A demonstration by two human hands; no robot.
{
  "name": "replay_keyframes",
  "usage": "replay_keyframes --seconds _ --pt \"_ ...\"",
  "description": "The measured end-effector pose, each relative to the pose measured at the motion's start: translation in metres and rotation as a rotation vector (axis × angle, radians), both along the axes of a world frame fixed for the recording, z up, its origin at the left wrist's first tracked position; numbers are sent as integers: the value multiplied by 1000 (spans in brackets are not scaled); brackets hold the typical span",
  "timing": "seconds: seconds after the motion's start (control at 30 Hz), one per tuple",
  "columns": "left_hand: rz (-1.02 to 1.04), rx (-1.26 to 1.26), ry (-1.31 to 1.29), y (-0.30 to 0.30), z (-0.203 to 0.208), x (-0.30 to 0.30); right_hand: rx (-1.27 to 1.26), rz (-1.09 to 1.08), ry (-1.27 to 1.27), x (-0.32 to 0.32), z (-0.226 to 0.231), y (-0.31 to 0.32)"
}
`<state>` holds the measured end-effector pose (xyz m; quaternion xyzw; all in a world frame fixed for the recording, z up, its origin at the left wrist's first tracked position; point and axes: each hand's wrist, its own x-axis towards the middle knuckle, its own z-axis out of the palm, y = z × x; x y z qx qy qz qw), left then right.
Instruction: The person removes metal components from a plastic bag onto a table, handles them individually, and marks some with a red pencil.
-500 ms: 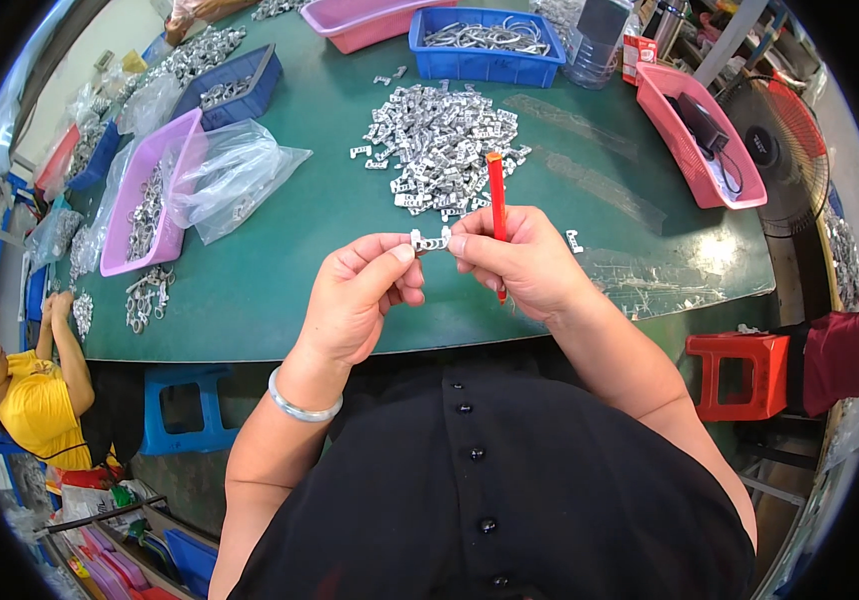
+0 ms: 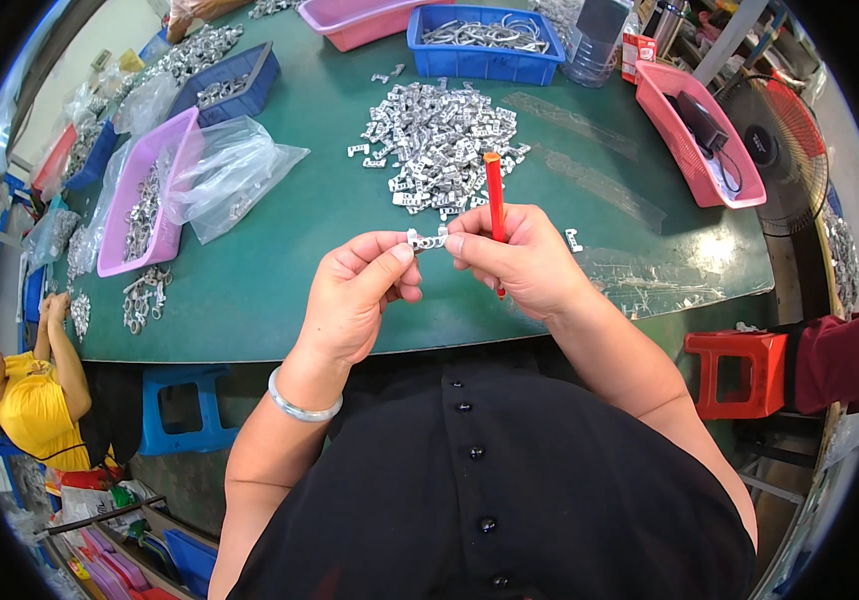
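Between my two hands, just over the near part of the green table (image 2: 280,300), is a small silvery metal piece (image 2: 428,240) with raised ends. The thumb and fingers of my left hand (image 2: 368,290) pinch its left end. My right hand (image 2: 520,260) pinches the right end, and a red pen (image 2: 496,195) also stands nearly upright in that hand, between thumb and fingers. Beyond my hands lies a heap of similar metal pieces (image 2: 440,140). One loose metal piece (image 2: 574,240) rests to the right of my right hand.
A lilac basket (image 2: 110,255) of metal parts and a clear plastic bag (image 2: 240,185) lie left. At the back stands a blue bin (image 2: 485,65) of metal rings; a pink basket (image 2: 650,95) is right, near a fan (image 2: 785,150). A person in yellow (image 2: 40,410) sits far left.
Almost nothing differs. The view has shifted very slightly, and both hands keep their pinch on the metal piece, with the red pen still in the right.
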<state>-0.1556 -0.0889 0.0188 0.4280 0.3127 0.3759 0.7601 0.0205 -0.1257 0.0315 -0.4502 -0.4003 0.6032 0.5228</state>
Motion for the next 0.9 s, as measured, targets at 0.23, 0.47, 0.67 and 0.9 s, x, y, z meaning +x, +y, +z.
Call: replay_keyframes --seconds 0.23,0.47,0.67,0.9 --pt "13 -20 -22 -1 -1 1 -6 7 -20 0 0 0" --pt "5 23 -4 -6 -6 5 28 41 -41 0 1 -1" --pt "111 352 135 -11 -9 6 91 30 -91 0 -1 -2" --pt "169 724 351 -12 -10 5 94 61 -120 1 0 -3"
